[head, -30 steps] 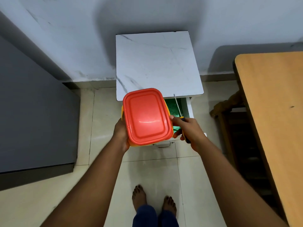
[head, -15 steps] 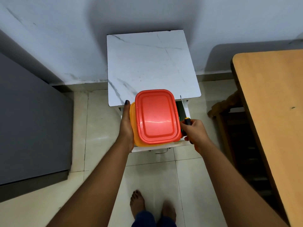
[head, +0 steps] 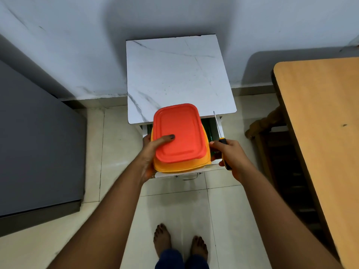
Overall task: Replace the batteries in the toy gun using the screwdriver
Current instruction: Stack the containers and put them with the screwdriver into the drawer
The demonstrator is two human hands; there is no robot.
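A yellow plastic box with a red lid (head: 179, 133) is held above the open drawer (head: 186, 172) of a small white cabinet. My left hand (head: 153, 152) grips the box's left side, thumb resting on the lid. My right hand (head: 229, 154) touches the box's right side and holds a screwdriver (head: 220, 136) with a black and yellow handle, its thin metal shaft pointing away from me. The drawer's inside shows dark green beside the box. No toy gun or batteries are visible.
The cabinet has a white marble-pattern top (head: 174, 74) against a pale wall. A wooden table (head: 320, 123) stands at the right with a wooden chair (head: 272, 133) beneath it. A dark grey block (head: 35, 142) fills the left. My bare feet (head: 180, 243) stand on beige floor tiles.
The box has tilted and shifted over the drawer. My left thumb has come up onto the lid. My right hand stays at the box's right side with the screwdriver.
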